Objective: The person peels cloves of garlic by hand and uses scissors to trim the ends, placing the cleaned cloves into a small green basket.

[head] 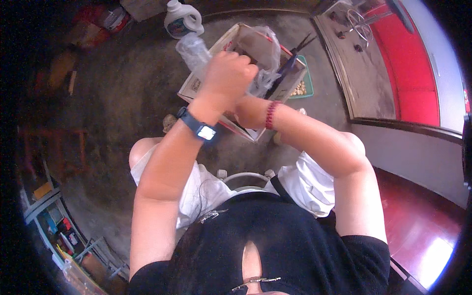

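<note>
My left hand (230, 75), with a dark watch on its wrist, is closed in a fist above an open cardboard box (195, 83). From the fist a crumpled clear plastic bag (193, 51) sticks out to the left. More clear plastic (263, 83) shows inside the box, right of the fist. My right hand (247, 110), below a red beaded bracelet, crosses beneath the left wrist at the box's near side. Its fingers are mostly hidden, so its hold cannot be told. A long dark object (284, 73) leans out over the box's right side.
A green tray (309, 81) holding pale nuts or beans (299, 89) sits partly behind the box. Beyond the box stands a white plastic jug (180, 20). A wooden-framed mirror or glass panel (372, 73) is at right. A metal rack (48, 201) with assorted items stands lower left.
</note>
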